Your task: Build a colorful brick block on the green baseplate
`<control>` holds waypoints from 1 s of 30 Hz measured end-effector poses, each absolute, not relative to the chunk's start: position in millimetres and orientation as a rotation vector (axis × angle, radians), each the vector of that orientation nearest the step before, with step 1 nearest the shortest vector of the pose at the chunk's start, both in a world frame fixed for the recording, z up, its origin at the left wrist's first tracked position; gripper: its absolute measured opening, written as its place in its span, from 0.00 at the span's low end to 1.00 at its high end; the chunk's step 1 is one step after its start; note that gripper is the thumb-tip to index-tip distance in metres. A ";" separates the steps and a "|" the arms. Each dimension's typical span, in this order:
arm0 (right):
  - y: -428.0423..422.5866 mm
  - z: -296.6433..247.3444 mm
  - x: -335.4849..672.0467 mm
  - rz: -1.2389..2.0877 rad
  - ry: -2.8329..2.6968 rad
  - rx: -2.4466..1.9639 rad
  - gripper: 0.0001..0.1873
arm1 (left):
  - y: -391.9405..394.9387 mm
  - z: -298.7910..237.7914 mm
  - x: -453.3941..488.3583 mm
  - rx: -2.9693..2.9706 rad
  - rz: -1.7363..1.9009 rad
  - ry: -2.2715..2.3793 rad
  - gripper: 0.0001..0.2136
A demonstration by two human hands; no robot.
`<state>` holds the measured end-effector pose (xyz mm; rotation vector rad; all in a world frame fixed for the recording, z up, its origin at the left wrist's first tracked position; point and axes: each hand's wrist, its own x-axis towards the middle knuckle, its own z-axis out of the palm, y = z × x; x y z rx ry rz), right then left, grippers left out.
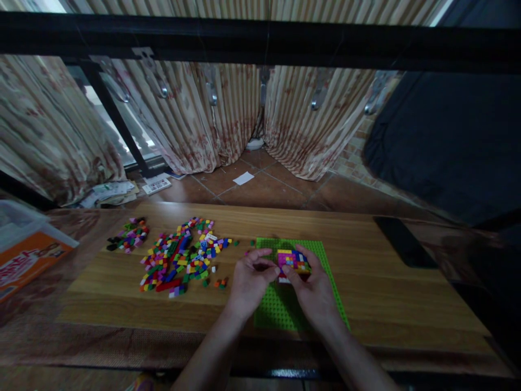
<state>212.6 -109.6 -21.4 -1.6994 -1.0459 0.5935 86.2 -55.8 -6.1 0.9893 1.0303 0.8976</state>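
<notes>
A small build of colourful toy bricks (290,259), with pink, yellow, blue and white parts, is over the green studded baseplate (280,312). My right hand (315,290) grips the build from the right, its thumb on top and its fingers along the far side. At the build's left edge my left hand (252,282) is closed, thumb and forefinger pinched together. What lies between those fingertips, if anything, is too small to make out. My fingers hide part of the build. Whether it rests on the baseplate or is held above it I cannot tell.
Loose bricks (175,258) are spread on the wooden table (220,315) to the left, with a smaller brick heap (132,234) farther left. A black phone-like slab (405,243) lies at the right. A plastic box with an orange label (32,260) stands at the far left.
</notes>
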 end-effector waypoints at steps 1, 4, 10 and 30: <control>-109.5 -21.6 212.9 0.600 -1.046 -1.692 0.27 | -56.1 -6.8 86.5 0.983 0.903 1.033 0.17; -109.1 -20.8 216.4 0.634 -1.046 -1.652 0.28 | -57.6 -8.4 87.5 0.966 0.926 1.032 0.18; -102.9 -16.3 234.8 0.757 -0.778 -1.550 0.24 | -58.2 -3.7 85.6 0.909 0.930 0.971 0.17; -125.0 6.9 179.0 0.220 -1.612 -1.339 0.09 | -23.9 19.2 22.2 0.722 1.435 1.114 0.17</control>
